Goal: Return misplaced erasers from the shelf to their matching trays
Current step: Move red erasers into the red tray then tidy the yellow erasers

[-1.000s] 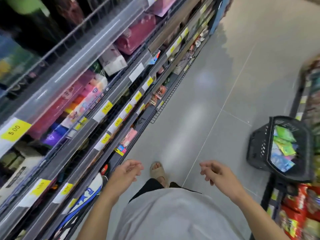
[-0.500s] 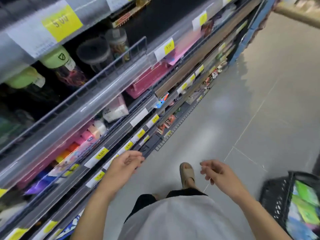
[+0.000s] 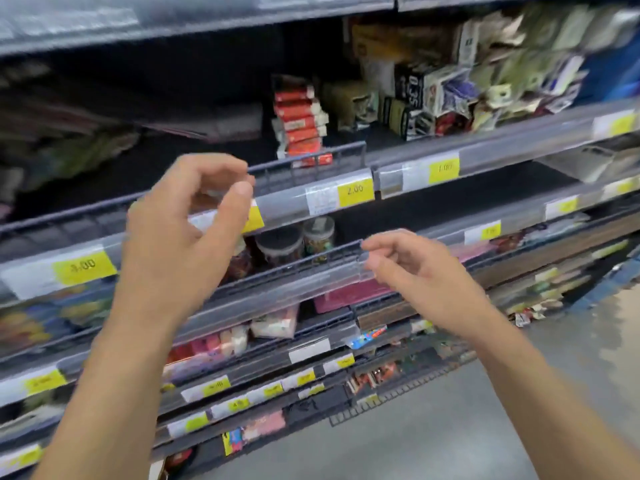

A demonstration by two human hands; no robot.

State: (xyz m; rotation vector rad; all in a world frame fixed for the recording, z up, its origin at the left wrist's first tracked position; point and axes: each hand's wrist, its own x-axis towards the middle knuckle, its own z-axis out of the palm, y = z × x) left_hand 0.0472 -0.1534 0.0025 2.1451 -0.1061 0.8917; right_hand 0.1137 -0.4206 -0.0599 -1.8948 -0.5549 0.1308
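Observation:
A stack of red and white eraser boxes stands on an upper shelf behind a wire rail. To its right lie jumbled small packs in black, white and green. My left hand is raised in front of the shelf edge with the price strip, fingers curled and apart, holding nothing. My right hand hovers lower, before the clear strip of the shelf below, fingers loosely bent and empty. The view is blurred.
Shelves run from left to right with yellow price tags. Two round jars stand on the shelf between my hands. Pink packs and other stationery fill the lower shelves. Grey floor lies at the lower right.
The view has swung up from the floor and aisle to the shelves. Both hands have risen from waist height to the shelf edges. The black basket has left the view.

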